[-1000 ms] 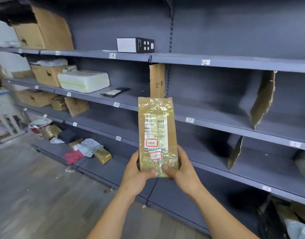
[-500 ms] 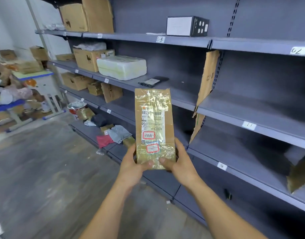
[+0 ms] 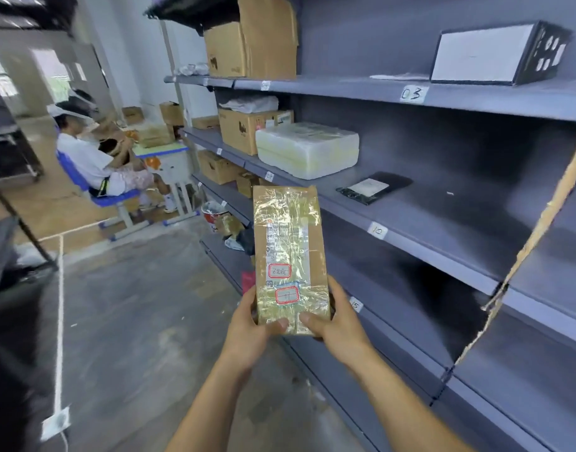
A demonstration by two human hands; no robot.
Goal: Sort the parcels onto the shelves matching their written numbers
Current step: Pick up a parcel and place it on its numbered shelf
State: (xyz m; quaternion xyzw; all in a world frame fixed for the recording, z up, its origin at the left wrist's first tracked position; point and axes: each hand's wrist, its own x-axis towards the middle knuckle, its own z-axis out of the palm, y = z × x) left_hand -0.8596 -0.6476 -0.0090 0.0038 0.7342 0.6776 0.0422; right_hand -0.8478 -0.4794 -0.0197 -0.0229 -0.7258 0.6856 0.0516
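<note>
A tall brown cardboard parcel (image 3: 290,256) wrapped in clear tape stands upright in front of me. It bears a shipping label and two red-framed stickers; the lower one has a handwritten number I cannot read for sure. My left hand (image 3: 252,324) grips its lower left corner, thumb on the front. My right hand (image 3: 337,321) grips the lower right corner the same way. The grey shelving (image 3: 443,243) runs along the right, with edge tags reading 03 (image 3: 412,93), 10 (image 3: 376,230) and 15 (image 3: 355,304).
Shelf 03 holds a black-and-white box (image 3: 495,53). The shelf below carries a white foam box (image 3: 308,148), a black flat pouch (image 3: 373,187) and cardboard boxes (image 3: 247,128). A torn cardboard divider (image 3: 534,243) leans at right. A seated person (image 3: 94,158) is at far left.
My view has swung left along the shelving, bringing tags 03, 10 and 15 and the seated person into sight. The parcel stays upright in both hands.
</note>
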